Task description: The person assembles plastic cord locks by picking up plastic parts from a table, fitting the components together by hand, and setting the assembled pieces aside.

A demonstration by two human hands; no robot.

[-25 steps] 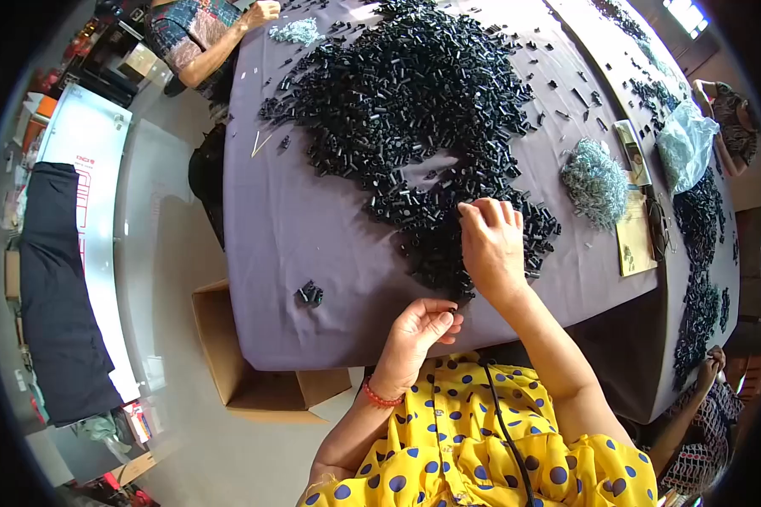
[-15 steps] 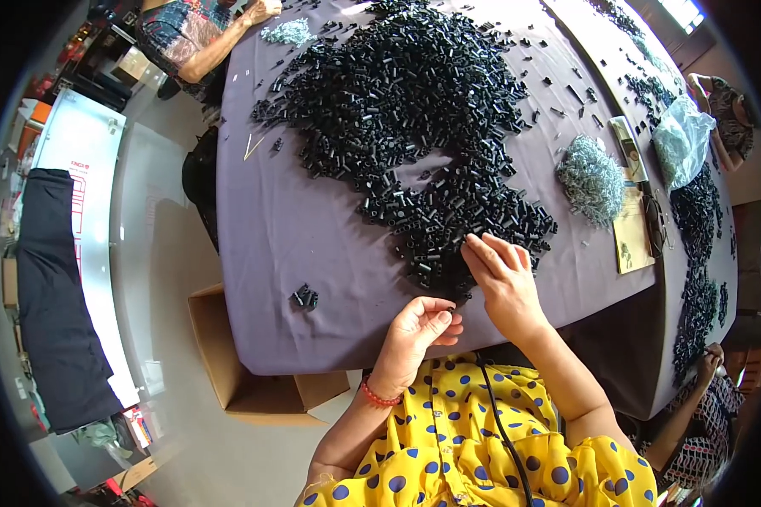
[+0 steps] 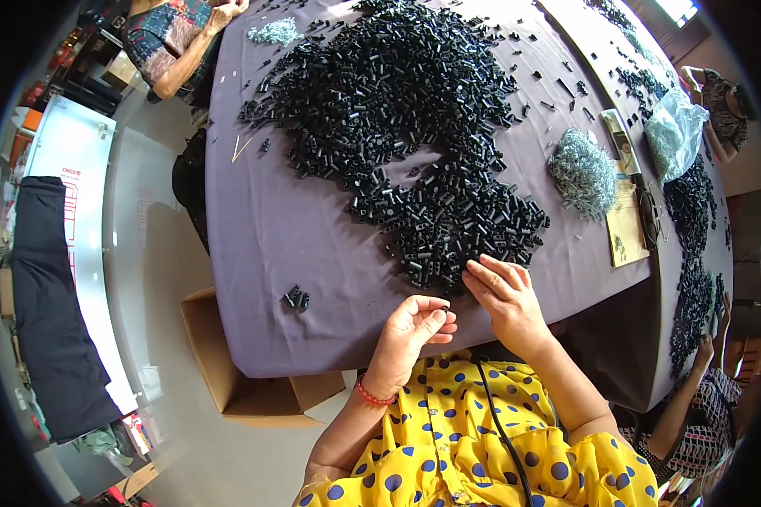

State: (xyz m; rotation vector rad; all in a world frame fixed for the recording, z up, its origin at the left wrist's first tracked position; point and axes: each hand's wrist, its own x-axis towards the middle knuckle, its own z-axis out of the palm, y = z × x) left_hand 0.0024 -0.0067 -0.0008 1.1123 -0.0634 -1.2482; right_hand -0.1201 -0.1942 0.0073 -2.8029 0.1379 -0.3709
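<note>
My left hand (image 3: 413,336), with a red bead bracelet at the wrist, is closed in a pinch near the table's front edge. A small black tubular plastic piece (image 3: 446,310) shows at its thumb and fingertips. Just right of it, my right hand (image 3: 511,301) has its fingers stretched out at the near edge of a large heap of black plastic pieces (image 3: 397,127). Its thumb is hidden, and I see nothing held in it. A few similar black pieces (image 3: 296,297) lie apart on the left of the purple-grey tablecloth (image 3: 266,228).
A mound of small silvery pieces (image 3: 583,173) lies right of the heap, beside a yellow card (image 3: 627,228) and glasses (image 3: 648,215). A cardboard box (image 3: 207,346) stands below the table's left corner. Co-workers sit at the adjoining table with a plastic bag (image 3: 675,135); another person's arm (image 3: 182,68) is far left.
My right hand has drawn back a little from the heap toward me. My left hand keeps its pinch. The whole view has shifted slightly.
</note>
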